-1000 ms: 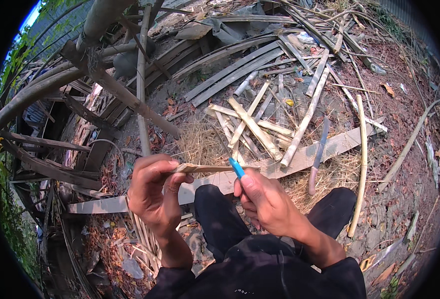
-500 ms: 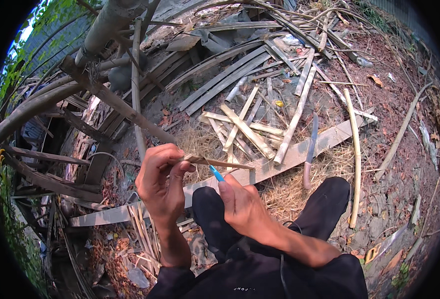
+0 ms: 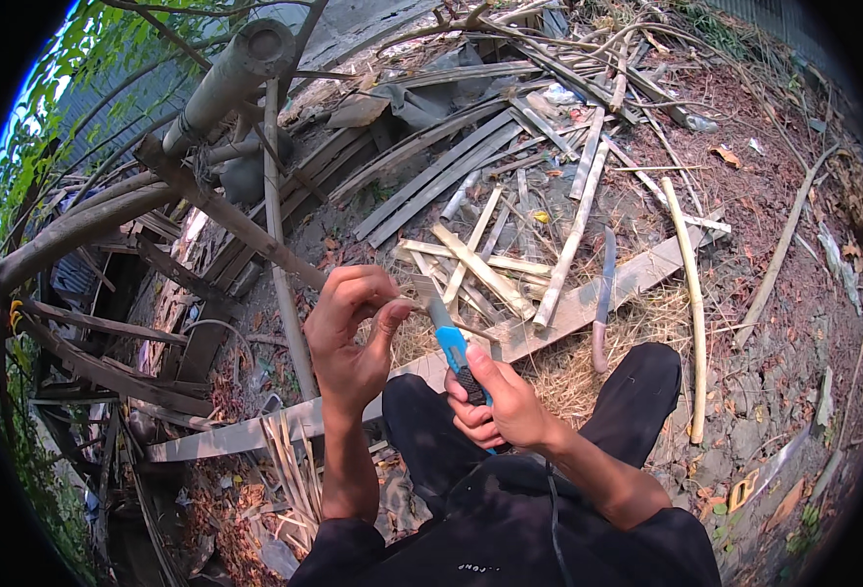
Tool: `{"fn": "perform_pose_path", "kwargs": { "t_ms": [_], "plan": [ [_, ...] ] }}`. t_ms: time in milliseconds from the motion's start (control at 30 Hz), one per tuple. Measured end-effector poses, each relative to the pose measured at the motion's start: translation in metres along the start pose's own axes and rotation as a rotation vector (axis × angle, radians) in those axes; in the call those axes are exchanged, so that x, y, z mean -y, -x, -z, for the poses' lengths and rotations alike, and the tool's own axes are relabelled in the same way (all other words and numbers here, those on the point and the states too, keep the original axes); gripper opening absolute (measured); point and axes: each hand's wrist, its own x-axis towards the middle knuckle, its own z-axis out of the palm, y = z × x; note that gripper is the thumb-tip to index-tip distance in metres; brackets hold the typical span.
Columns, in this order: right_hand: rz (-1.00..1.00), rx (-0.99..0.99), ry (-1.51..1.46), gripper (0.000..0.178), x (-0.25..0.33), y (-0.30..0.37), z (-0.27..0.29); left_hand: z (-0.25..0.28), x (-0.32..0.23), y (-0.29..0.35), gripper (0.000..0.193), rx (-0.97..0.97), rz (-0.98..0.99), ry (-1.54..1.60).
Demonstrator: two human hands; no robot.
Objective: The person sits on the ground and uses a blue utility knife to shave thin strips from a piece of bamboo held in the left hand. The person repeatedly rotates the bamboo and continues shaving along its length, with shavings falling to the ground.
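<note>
Littered ground: left hand pinches one thin strip, partly behind the blue utility knife; right hand grips its handle; blade slipping could cut the left.

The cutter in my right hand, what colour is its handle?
The handle is blue and black, best seen in the head view.

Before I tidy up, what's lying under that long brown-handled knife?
The long knife crosses the long flat plank, with its handle over dry straw. Whatever is directly beneath the blade and handle is covered, so I can't tell.
</note>
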Motion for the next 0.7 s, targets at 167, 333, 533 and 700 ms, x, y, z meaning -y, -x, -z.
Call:
{"fn": "perform_pose_path", "kwargs": {
  "t_ms": [167, 333, 533, 700],
  "plan": [
    [0.565, -0.445, 0.679, 0.040, 0.001, 0.000, -0.013, -0.006, -0.001, -0.004, 0.017, 0.009, 0.031, 0.067],
    [0.486, -0.530, 1.024, 0.032, 0.015, -0.008, -0.039, -0.009, 0.002, -0.001, 0.016, -0.035, 0.021, 0.084],
    [0.560, -0.627, 1.249, 0.037, -0.018, -0.033, -0.014, -0.006, 0.007, 0.002, 0.015, -0.110, 0.025, 0.028],
    [0.215, -0.867, 1.475, 0.036, -0.107, -0.025, 0.168, 0.004, 0.020, -0.002, 0.016, -0.094, -0.004, 0.049]
  ]
}}
